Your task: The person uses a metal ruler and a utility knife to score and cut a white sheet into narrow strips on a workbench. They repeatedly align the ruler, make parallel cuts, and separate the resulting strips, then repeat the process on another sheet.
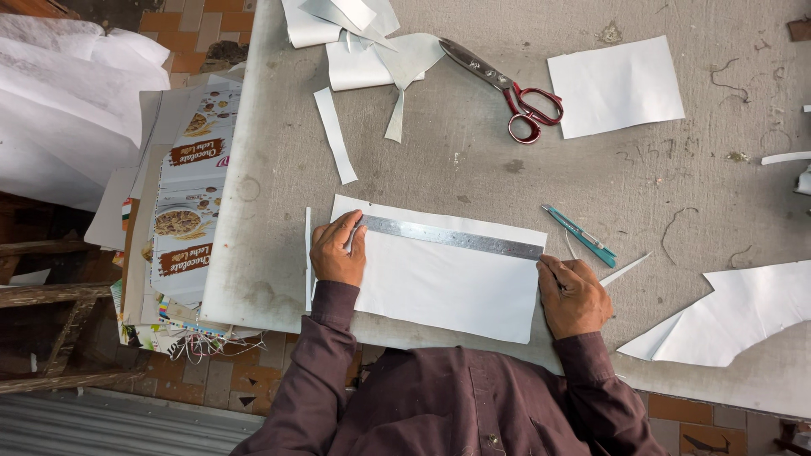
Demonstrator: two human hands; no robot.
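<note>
Pressing left hand (338,252), fingers together, onto ruler (452,237) lying along sheet (448,287) at table (473,169) edge. Gripping thin tool in right hand (574,295), fingers curled, at ruler's right end. Scissors (511,89), cutter (581,235) lying beyond.

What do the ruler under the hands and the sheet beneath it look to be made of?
The ruler looks like steel: a thin grey strip with a dull metallic sheen and fine edge markings. The sheet looks like white paper or thin card, matte and flat with clean-cut edges; which of the two cannot be told. The left hand presses the ruler's end; the right hand rests at the other.
</note>
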